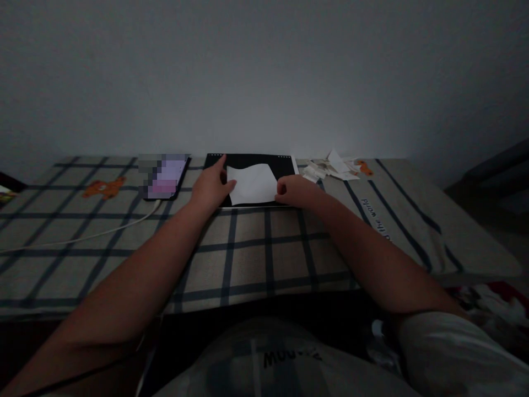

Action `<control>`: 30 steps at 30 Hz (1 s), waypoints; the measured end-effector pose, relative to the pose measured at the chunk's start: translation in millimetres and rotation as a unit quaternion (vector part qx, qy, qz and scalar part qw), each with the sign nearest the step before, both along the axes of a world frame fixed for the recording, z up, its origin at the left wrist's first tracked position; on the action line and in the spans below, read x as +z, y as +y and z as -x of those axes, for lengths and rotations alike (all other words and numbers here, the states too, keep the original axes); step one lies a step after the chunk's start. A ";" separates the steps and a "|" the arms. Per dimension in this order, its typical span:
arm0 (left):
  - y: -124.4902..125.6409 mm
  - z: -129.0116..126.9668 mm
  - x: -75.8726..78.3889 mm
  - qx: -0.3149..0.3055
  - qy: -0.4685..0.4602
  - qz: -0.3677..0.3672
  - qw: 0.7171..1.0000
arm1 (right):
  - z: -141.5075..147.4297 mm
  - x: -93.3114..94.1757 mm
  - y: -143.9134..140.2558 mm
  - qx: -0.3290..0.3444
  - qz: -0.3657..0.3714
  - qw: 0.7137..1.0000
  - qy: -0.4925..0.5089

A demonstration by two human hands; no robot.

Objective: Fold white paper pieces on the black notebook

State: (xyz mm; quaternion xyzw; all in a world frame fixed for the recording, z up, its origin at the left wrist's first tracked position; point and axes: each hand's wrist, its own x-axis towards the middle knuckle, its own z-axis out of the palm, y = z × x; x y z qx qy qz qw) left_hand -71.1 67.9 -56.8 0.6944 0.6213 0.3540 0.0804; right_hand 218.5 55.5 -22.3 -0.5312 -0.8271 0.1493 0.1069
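A white sheet of paper (253, 184) with a wavy top edge lies over a black flat board (248, 159) that has small white marks along its far edge. My left hand (211, 184) rests at the paper's left side, fingers apart, its index finger stretched over the board and its thumb on the paper's edge. At the right edge, my right hand (298, 190) has its fingers curled and pinches the paper's lower right corner. Part of the board is covered by the paper and both hands.
A phone (167, 176) with a lit screen lies left, a white cable (111, 232) running from it. Torn paper scraps (333, 165) are heaped right of the board. A checked tablecloth (248, 251) covers the table, which meets a grey wall (264, 77).
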 end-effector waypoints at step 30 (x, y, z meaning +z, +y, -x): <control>-18.9 -14.1 13.9 -0.340 0.163 0.079 0.923 | 4.8 -7.3 -7.6 0.217 -0.086 0.972 -0.010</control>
